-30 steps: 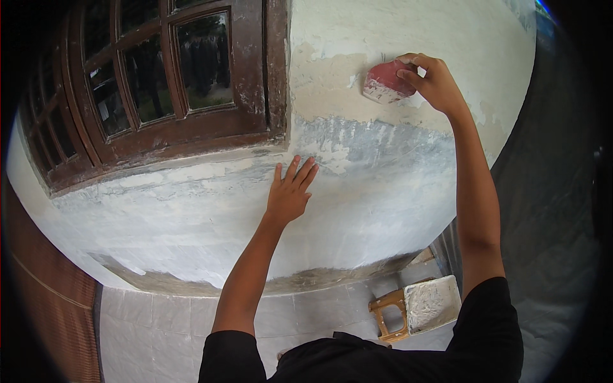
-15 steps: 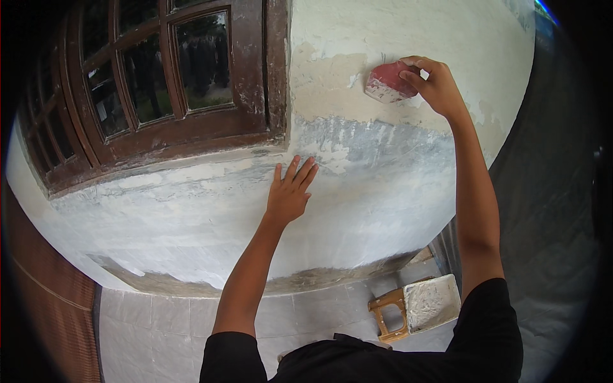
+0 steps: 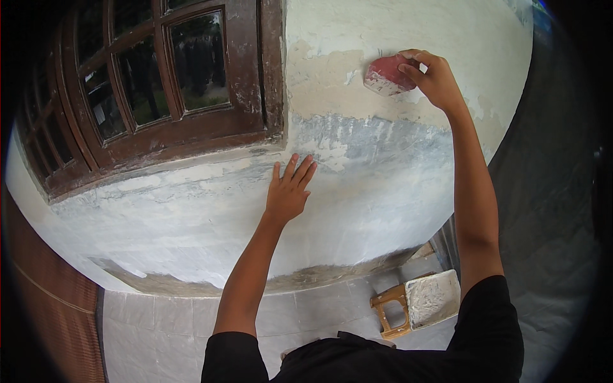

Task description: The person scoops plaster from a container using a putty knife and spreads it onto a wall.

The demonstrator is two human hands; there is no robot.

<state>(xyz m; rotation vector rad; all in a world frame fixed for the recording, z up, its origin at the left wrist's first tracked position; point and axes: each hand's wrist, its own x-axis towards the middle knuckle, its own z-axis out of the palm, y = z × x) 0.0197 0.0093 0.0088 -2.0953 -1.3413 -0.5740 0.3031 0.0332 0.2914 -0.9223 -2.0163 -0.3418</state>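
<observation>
Pinched between the thumb and fingers of my right hand is a red scraper, its lower edge coated with white filler. It lies against the cream upper part of the wall, right of the window. My left hand rests with fingers spread on the grey-white patchy area, just below the window frame's lower right corner. Cream coating ends in a ragged edge above a bluish-grey band between the two hands.
A brown wooden window with glass panes fills the upper left. On the tiled floor stands a yellowish stool bearing a white tray of white paste. Dark sheeting hangs at right; brown ribbed material lies at left.
The whole view has shifted slightly. My right hand and the scraper have moved up very slightly on the wall; my left hand stays in the same spot.
</observation>
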